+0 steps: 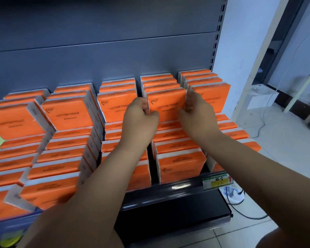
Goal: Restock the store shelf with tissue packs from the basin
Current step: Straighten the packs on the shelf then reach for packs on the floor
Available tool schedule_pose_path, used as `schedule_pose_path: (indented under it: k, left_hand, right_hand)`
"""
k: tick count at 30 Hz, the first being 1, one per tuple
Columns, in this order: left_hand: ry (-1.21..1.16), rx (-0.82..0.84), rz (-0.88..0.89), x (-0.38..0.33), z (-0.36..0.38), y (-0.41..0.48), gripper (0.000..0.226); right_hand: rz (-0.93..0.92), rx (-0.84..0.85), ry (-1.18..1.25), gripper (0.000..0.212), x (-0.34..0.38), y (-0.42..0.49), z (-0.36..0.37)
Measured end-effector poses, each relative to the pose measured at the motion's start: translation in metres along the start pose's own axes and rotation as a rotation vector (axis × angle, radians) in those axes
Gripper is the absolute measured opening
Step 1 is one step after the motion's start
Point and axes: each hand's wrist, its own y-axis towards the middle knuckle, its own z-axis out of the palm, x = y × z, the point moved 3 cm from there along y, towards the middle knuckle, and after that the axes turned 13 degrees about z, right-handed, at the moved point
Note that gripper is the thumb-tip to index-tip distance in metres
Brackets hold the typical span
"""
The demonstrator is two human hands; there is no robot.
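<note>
Pack (167, 104), orange, printed COTTON TISSUE: upright and facing forward at the front of an upper row on the shelf (168, 189), standing on a lower layer of like packs, with upright packs close on both sides. Left hand (140, 113) pinches its left edge, fingers curled behind and thumb on the face; right hand (197, 111) pinches the right edge likewise. Also present: price label (217, 180) on the front rail, and a white power strip (233, 194) on the tiled floor.
</note>
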Motion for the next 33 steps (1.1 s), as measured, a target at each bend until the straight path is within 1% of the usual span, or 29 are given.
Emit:
schedule_pose_path:
  k: [3,5,9,12,15,17,20,22,27,30,33]
  left_hand:
    - [0.013,0.022,-0.018,-0.003,-0.001,-0.004,0.032]
    - [-0.005,0.028,-0.056,-0.002,-0.003,-0.004,0.033]
    - [-0.107,0.008,-0.151,0.000,-0.004,-0.002,0.036]
    - [-0.161,0.014,-0.178,0.000,-0.006,-0.002,0.040]
    - [-0.173,0.048,-0.172,-0.001,-0.005,-0.004,0.031]
    - [-0.166,0.065,-0.165,-0.002,-0.004,-0.003,0.025]
    - [-0.169,0.065,-0.185,-0.002,-0.003,-0.003,0.024]
    - [-0.158,0.056,-0.174,-0.002,-0.003,-0.003,0.022]
    - [-0.057,0.040,-0.066,-0.002,0.001,-0.005,0.022]
    - [-0.002,0.030,-0.024,-0.001,0.003,-0.007,0.019]
    - [0.063,0.003,0.003,0.002,0.005,-0.008,0.022]
  right_hand:
    - [0.003,0.016,-0.002,0.059,0.002,-0.002,0.003]
    - [-0.001,0.023,-0.012,0.061,0.003,-0.004,0.003]
    - [0.003,0.044,-0.041,0.044,0.002,-0.004,0.005]
    - [-0.028,0.042,-0.065,0.036,0.002,-0.005,0.009]
    - [-0.061,0.045,-0.094,0.028,0.002,-0.005,0.012]
    - [-0.080,0.048,-0.104,0.027,0.002,-0.005,0.013]
    - [-0.102,0.066,-0.098,0.031,0.003,-0.006,0.014]
    - [-0.107,0.072,-0.100,0.034,0.003,-0.007,0.014]
    - [-0.094,0.084,-0.088,0.046,0.000,-0.010,0.016]
    - [-0.084,0.062,-0.101,0.029,-0.004,-0.010,0.016]
    - [-0.068,0.055,-0.102,0.022,-0.007,-0.010,0.013]
